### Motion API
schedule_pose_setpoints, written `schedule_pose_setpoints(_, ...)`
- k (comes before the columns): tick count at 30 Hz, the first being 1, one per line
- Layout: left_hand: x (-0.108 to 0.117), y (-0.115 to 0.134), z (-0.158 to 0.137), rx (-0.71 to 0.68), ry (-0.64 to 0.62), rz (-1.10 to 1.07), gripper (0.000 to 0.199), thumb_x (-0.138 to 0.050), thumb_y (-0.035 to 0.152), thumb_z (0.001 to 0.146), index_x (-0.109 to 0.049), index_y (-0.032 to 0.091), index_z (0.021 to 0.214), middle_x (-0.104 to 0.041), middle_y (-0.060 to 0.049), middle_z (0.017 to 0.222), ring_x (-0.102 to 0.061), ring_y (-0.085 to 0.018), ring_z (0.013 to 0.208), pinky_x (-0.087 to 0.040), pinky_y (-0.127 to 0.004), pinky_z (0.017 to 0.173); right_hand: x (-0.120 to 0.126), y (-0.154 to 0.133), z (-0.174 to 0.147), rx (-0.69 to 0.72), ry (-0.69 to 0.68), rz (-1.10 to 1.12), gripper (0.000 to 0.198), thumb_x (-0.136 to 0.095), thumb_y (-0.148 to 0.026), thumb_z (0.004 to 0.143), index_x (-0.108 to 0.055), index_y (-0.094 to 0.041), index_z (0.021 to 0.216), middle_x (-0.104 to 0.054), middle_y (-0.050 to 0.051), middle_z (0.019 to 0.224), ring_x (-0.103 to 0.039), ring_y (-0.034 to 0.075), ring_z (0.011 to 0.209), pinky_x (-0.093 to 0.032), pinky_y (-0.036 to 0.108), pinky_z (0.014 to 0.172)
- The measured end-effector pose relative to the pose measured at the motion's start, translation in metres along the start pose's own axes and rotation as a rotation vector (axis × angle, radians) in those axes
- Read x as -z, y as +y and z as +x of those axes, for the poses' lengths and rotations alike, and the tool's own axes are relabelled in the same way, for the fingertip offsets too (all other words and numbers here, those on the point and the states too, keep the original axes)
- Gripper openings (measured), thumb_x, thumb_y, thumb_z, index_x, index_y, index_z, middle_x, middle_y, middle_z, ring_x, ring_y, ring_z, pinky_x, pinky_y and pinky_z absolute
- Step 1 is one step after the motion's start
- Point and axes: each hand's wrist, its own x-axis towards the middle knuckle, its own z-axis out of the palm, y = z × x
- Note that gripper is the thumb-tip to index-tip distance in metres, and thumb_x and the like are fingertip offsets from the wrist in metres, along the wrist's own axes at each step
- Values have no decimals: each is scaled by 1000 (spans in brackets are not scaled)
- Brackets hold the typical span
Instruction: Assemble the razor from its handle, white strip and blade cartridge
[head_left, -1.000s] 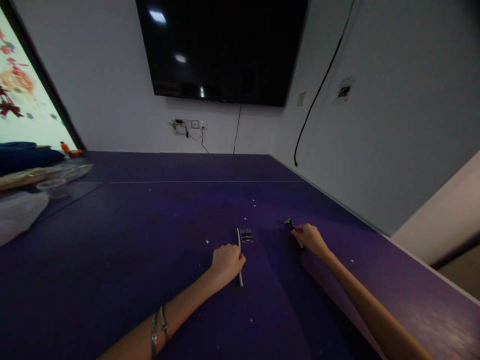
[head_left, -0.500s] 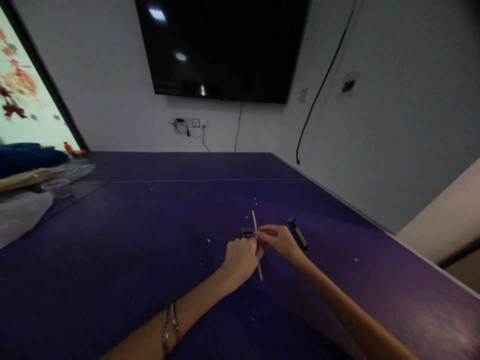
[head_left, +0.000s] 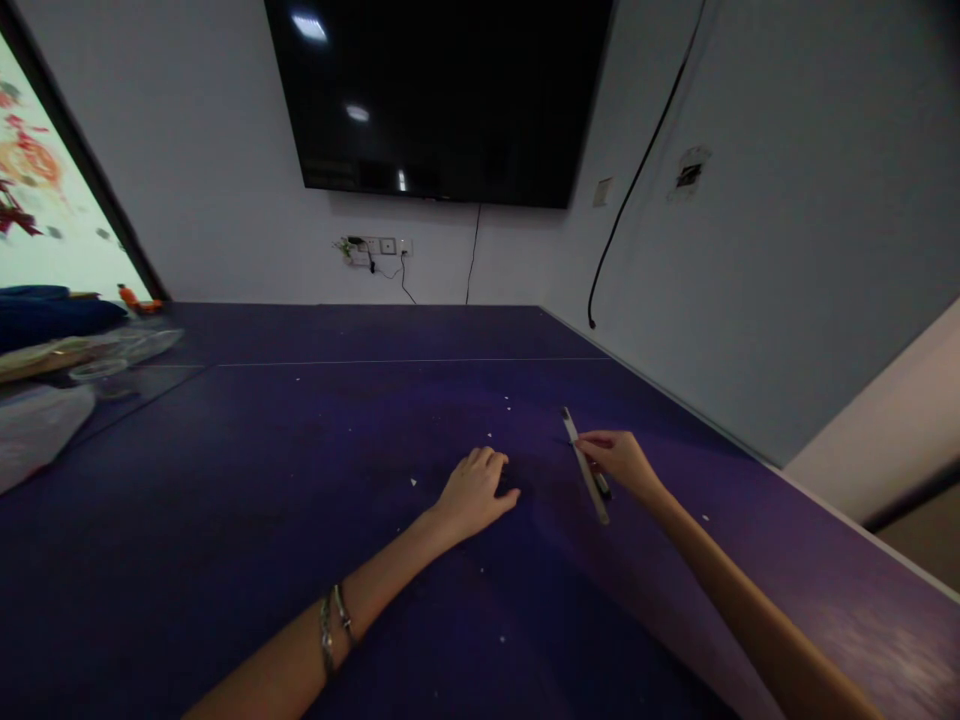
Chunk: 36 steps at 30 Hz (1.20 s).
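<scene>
Pale strip (head_left: 588, 475) is pinched by right hand (head_left: 622, 457); left hand (head_left: 472, 492) spread. Dark handle (head_left: 604, 489) alongside could be knocked by low swing.

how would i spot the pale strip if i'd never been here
Find the purple surface below the big black television, then the right hand over it. That hand pinches the pale strip, long, thin and slanting. It shows longer and paler than the dark-ended handle beside it.

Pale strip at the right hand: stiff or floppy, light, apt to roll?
Probably stiff: the pale strip runs straight past the right hand. Likely light, being so thin. It looks flat, so it may slide rather than roll.
</scene>
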Motion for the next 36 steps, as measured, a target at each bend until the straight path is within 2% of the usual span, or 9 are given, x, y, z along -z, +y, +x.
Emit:
schedule_pose_setpoints(3, -8, -30, 5, -27, -18, -14, 51, -58, 39, 73, -47, 14, 117, -51, -11, 119, -46, -26, 111, -37, -38, 95, 36, 29, 16, -5, 101, -393, 29, -53, -32, 69, -72, -11, 79, -67, 4, 57, -62, 19, 55, -43, 23, 48)
schedule_pose_setpoints(6, -19, -51, 8, 25, -81, -68, 60, -60, 38, 71, -42, 14, 123, -50, -12, 122, -45, -27, 114, -36, -39, 96, 52, 52, 21, 12, 67, -641, 29, -50, -29, 70, -73, -10, 75, -67, 5, 58, -64, 22, 63, -41, 22, 50)
schedule_pose_setpoints(11, -31, -63, 8, 42, -96, -138, 60, -60, 30, 69, -42, 13, 124, -52, -13, 121, -47, -26, 111, -37, -38, 95, 46, 65, 19, -5, 35, -697, 26, -51, -26, 70, -73, -12, 72, -66, 4, 58, -64, 21, 63, -39, 21, 50)
schedule_pose_setpoints(19, -37, -67, 8, 38, -43, -180, 58, -59, 28, 70, -42, 15, 125, -52, -11, 124, -48, -25, 111, -36, -38, 97, 38, 64, 19, -7, 3, -760, 26, -49, -24, 73, -72, -13, 77, -70, 9, 71, -66, 23, 71, -39, 23, 55)
schedule_pose_setpoints(22, -39, -69, 8, 35, -28, -191, 57, -58, 27, 71, -41, 15, 125, -51, -12, 124, -48, -24, 113, -35, -38, 98, 41, 58, 16, 4, 14, -788, 30, -47, -31, 77, -71, -14, 81, -70, 11, 74, -65, 24, 72, -41, 24, 57)
schedule_pose_setpoints(27, -39, -68, 11, 42, 13, -243, 55, -60, 25, 69, -44, 17, 121, -59, -8, 111, -53, -23, 105, -38, -39, 94, 43, 30, 10, 196, 51, -852, 36, -43, -40, 82, -68, -16, 93, -68, 12, 87, -64, 24, 78, -45, 28, 65)
schedule_pose_setpoints(29, -36, -63, 12, 42, 30, -269, 54, -61, 23, 67, -45, 17, 118, -60, -8, 109, -54, -22, 103, -38, -38, 93, 36, 14, 5, 328, -20, -786, 35, -46, -38, 82, -65, -17, 102, -66, 11, 98, -62, 23, 87, -46, 29, 73)
schedule_pose_setpoints(31, -31, -54, 13, 19, 39, -296, 55, -62, 22, 66, -44, 17, 118, -59, -8, 110, -53, -22, 105, -37, -38, 94, 25, -2, -2, 452, -161, -693, 38, -51, -40, 79, -61, -20, 110, -63, 9, 107, -59, 22, 96, -44, 31, 82)
schedule_pose_setpoints(36, -14, -23, 10, -94, 14, -340, 64, -64, 25, 67, -38, 17, 125, -56, -9, 116, -49, -23, 111, -36, -39, 97, -5, -29, -24, 598, -447, -588, 71, -67, -47, 65, -45, -24, 128, -50, 10, 127, -44, 26, 117, -35, 42, 98)
